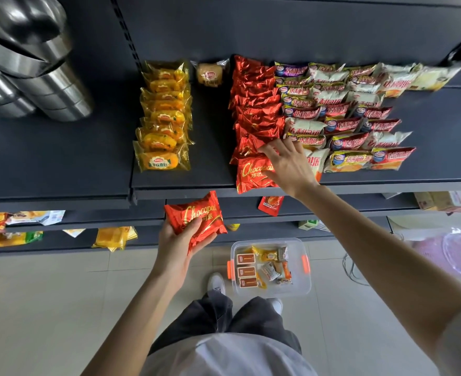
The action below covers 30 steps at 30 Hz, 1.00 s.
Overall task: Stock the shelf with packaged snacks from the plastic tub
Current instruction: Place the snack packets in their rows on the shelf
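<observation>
Head-worn wide-angle view, steeply downward, close above shelf (169,183) and floor (61,308).

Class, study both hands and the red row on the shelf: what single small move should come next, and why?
Probably the right hand should nudge the red row backward. Its front pack already sits at the shelf edge, and the left hand holds another red pack needing room there.

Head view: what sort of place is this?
Likely a small shop: tiered dark shelving lined with rows of packaged snacks, stacked steel pots beside them, a plastic tub of stock on the floor.
</observation>
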### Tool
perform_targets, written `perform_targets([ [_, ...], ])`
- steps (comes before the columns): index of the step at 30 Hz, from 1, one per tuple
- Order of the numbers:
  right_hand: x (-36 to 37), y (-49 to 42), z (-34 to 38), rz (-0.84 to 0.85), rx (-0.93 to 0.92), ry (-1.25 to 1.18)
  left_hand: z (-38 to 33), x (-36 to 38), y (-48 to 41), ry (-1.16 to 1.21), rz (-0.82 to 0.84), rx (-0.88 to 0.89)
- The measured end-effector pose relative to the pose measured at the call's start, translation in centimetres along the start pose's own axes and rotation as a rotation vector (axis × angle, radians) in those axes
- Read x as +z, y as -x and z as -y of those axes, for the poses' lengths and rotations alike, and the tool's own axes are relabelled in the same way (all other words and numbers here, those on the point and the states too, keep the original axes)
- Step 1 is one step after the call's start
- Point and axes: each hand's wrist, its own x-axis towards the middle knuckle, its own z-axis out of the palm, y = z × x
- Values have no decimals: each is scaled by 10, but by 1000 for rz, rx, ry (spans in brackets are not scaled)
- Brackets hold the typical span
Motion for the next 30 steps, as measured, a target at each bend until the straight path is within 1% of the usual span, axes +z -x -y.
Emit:
perform_targets([
  [11,4,0,-7,52,-53,-95,8,10,2,-13,-12,-5],
  [15,9,5,-7,99,-92,-73,9,11,3,6,-14,8],
  [24,12,3,1,107,-8,-55,9,16,-1,16,-24,-5],
  [30,9,-1,5,171,63,-69,8,20,-3,11,-37,-10],
])
